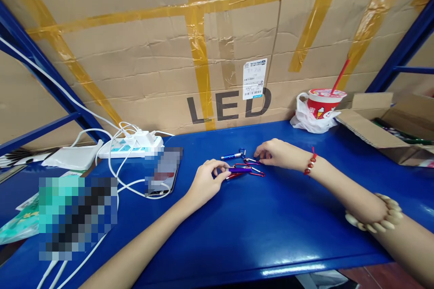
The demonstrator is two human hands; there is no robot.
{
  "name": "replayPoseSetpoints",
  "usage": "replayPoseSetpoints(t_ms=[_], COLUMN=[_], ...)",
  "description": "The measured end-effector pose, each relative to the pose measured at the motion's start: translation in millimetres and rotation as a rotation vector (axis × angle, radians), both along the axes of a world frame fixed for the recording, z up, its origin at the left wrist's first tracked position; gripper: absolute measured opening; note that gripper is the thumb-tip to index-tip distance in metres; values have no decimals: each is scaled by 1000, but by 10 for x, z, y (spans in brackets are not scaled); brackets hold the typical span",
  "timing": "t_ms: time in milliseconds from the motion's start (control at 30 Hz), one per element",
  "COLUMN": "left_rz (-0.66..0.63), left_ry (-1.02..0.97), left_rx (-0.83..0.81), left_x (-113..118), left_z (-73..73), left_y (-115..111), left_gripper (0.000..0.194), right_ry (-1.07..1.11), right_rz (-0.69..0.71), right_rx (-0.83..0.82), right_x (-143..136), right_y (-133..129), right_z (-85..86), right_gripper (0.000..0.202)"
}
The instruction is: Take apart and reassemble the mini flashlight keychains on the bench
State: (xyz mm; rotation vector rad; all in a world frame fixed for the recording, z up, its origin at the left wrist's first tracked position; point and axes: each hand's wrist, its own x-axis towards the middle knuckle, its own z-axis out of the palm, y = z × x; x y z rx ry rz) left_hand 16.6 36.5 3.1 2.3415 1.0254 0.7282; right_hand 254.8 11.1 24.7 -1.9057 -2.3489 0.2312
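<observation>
My left hand [210, 177] pinches a small purple metal torch [240, 170] between thumb and fingertips, low over the blue table. Just beneath it lies a red torch [233, 176], partly covered, with a red carabiner clip [258, 172] at its right. Behind these, a blue torch [232, 156] with a dark blue carabiner [242, 151] rests on the tabletop. My right hand [273, 152] hovers to the right, fingers bent and slightly apart. Its fingertips are close to a purple carabiner [252, 161]; whether they touch it is hard to see.
On the left are a white power strip [132, 146] with tangled cables, a phone [166, 171] and a green packet [23, 221]. A red lidded cup [322, 104] with a straw and an open cardboard box [376, 137] stand right. A large taped carton [152, 63] closes off the back.
</observation>
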Motion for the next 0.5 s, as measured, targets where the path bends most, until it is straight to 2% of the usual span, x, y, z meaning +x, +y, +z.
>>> replayPoseSetpoints(t_ms=[267, 500], left_rz=[-102, -124], left_ry=[71, 100], left_rx=[109, 170], left_x=[-21, -39], left_z=[-68, -58], left_y=[-30, -17], left_gripper=[6, 9], right_ry=[47, 59], right_rz=[-22, -9], right_rx=[-48, 2], right_x=[68, 24], right_y=[16, 0], right_z=[-78, -34], right_gripper=[18, 13])
